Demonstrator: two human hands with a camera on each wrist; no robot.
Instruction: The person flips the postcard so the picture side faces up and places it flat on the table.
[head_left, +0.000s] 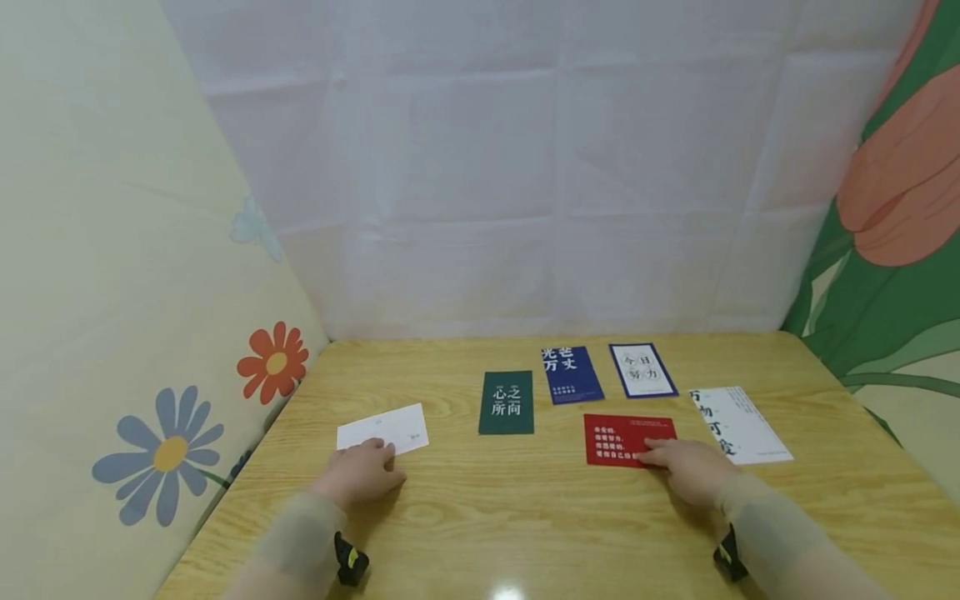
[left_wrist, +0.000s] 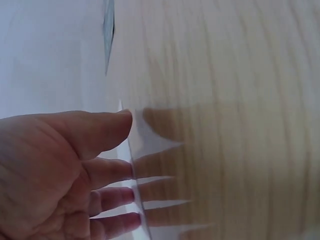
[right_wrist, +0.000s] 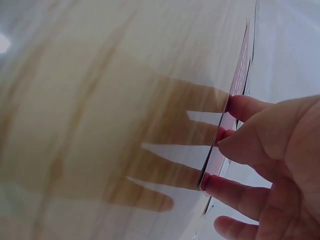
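Note:
At the left of the table in the head view, a white card with small faint print lies at a slant. My left hand rests its fingertips on the card's near edge. The left wrist view shows those fingers fairly straight, with the thumb apart from them. On the right, my right hand touches the lower right corner of a red card printed with white writing. Seen from the right wrist, several fingertips press on the red card along its edge, and the little finger is off it.
Between the hands lies a dark green card. Farther back are a blue card and a blue-bordered white card. A larger white card lies beyond the right hand. White cloth hangs behind the wooden table.

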